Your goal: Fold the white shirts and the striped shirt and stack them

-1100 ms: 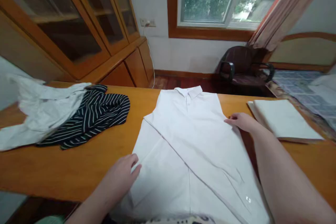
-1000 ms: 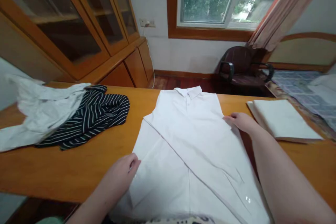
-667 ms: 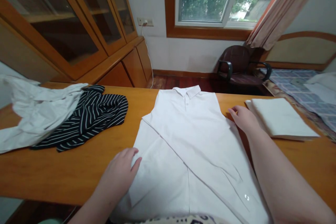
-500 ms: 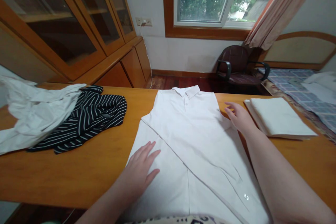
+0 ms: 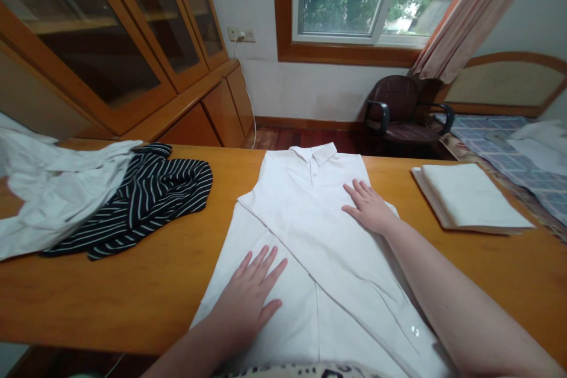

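Observation:
A white collared shirt lies spread on the wooden table, its collar toward the far edge. One of its sleeves is folded diagonally across the front, with the cuff buttons near the lower right. My left hand rests on the shirt's lower left part, fingers spread. On the upper right of the shirt, below the shoulder, my right hand lies flat with its fingers apart. Neither hand grips the cloth. The shirt's bottom end is hidden by my own clothing at the lower edge of the view.
On the left of the table, a loose white garment overlaps a black garment with white stripes. A stack of folded white cloth sits at the right. Beyond stand a cabinet, an armchair and a bed.
My right hand has moved left from the shirt's right edge onto its upper front and flattened. My left hand has shifted slightly right, its fingers spreading wider.

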The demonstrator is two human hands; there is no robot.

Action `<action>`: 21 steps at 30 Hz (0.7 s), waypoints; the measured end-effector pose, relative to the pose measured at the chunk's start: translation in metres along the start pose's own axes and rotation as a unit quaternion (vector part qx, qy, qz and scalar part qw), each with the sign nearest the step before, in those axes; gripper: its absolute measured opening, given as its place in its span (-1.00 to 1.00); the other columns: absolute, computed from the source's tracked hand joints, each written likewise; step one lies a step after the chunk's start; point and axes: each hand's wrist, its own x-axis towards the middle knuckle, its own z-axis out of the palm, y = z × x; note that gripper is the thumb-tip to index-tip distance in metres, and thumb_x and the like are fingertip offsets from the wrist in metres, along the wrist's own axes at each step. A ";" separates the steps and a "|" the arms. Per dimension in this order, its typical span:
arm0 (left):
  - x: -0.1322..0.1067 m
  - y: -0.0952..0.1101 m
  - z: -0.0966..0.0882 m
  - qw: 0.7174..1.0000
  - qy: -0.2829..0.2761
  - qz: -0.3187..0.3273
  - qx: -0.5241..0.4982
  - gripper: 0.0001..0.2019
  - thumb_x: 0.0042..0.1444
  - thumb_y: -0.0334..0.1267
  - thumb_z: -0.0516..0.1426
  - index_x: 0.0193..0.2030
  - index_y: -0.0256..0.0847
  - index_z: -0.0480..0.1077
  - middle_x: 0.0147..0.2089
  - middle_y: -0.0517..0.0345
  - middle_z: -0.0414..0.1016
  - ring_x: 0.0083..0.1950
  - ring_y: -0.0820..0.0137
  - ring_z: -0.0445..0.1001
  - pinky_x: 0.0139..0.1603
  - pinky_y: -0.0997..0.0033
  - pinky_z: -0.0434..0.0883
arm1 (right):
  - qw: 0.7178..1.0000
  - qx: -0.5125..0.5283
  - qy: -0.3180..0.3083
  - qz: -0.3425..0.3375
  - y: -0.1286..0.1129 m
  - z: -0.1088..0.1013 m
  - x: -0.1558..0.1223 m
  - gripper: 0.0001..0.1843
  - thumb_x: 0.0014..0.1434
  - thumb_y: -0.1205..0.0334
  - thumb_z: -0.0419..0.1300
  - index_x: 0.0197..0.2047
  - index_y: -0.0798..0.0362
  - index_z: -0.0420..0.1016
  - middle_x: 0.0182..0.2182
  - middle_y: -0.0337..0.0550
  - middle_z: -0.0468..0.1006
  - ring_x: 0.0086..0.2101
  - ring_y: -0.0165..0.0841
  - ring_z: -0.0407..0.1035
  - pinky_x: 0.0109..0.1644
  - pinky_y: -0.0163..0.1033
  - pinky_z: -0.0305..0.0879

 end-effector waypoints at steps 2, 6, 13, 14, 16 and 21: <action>0.001 0.001 -0.001 1.000 -0.016 -0.004 -0.011 -0.36 0.23 -0.03 -0.04 0.41 0.00 -0.14 0.41 0.06 0.00 0.40 0.15 -0.02 0.32 0.01 0.01 | 1.000 -0.001 0.000 0.027 0.005 -0.001 0.000 -0.20 0.23 -0.28 -0.20 0.38 0.01 -0.04 0.36 0.03 -0.13 0.32 -0.12 -0.21 0.33 0.02 -0.12; 0.006 0.002 -0.013 0.995 -0.083 -0.027 -0.050 -0.38 0.21 -0.06 0.00 0.39 0.00 -0.06 0.42 0.03 -0.06 0.42 0.11 -0.09 0.33 -0.04 -0.01 | 0.999 -0.002 -0.003 0.044 0.010 -0.002 -0.001 -0.21 0.25 -0.26 -0.23 0.39 0.04 -0.08 0.36 0.01 -0.11 0.32 -0.19 -0.19 0.33 -0.01 -0.11; 0.036 -0.016 -0.067 0.985 -0.110 -0.070 -0.111 -0.46 0.21 -0.07 -0.01 0.32 -0.12 0.15 0.41 -0.01 0.00 0.41 0.18 -0.04 0.35 0.04 0.02 | 0.998 -0.005 0.023 0.055 0.006 -0.006 -0.002 -0.28 0.29 -0.19 -0.26 0.34 0.06 0.06 0.34 0.02 0.01 0.31 -0.12 -0.14 0.30 0.10 -0.10; 0.046 -0.021 -0.074 0.987 -0.092 -0.076 -0.108 -0.48 0.21 -0.08 -0.01 0.30 -0.14 0.17 0.39 -0.01 0.04 0.40 0.19 -0.01 0.35 0.05 0.01 | 0.998 -0.001 0.021 0.056 0.007 -0.007 -0.002 -0.29 0.29 -0.18 -0.27 0.34 0.06 0.05 0.34 0.02 0.01 0.31 -0.12 -0.14 0.30 0.11 -0.10; 0.070 -0.034 -0.082 0.990 -0.053 -0.076 -0.109 -0.51 0.22 -0.08 -0.02 0.26 -0.13 0.23 0.38 0.03 0.09 0.38 0.23 0.05 0.35 0.10 0.02 | 0.998 0.005 0.013 0.058 0.007 -0.007 -0.001 -0.28 0.29 -0.19 -0.27 0.35 0.06 0.03 0.34 0.03 -0.01 0.31 -0.12 -0.16 0.29 0.12 -0.09; 0.135 -0.068 -0.061 0.988 -0.004 -0.106 -0.115 -0.45 0.21 -0.07 -0.03 0.31 -0.19 0.15 0.42 -0.06 -0.06 0.42 0.17 -0.08 0.35 0.12 0.00 | 0.998 0.005 0.000 0.069 0.004 -0.006 -0.001 -0.25 0.26 -0.20 -0.22 0.37 0.07 -0.03 0.35 0.06 -0.07 0.32 -0.11 -0.19 0.30 0.14 -0.11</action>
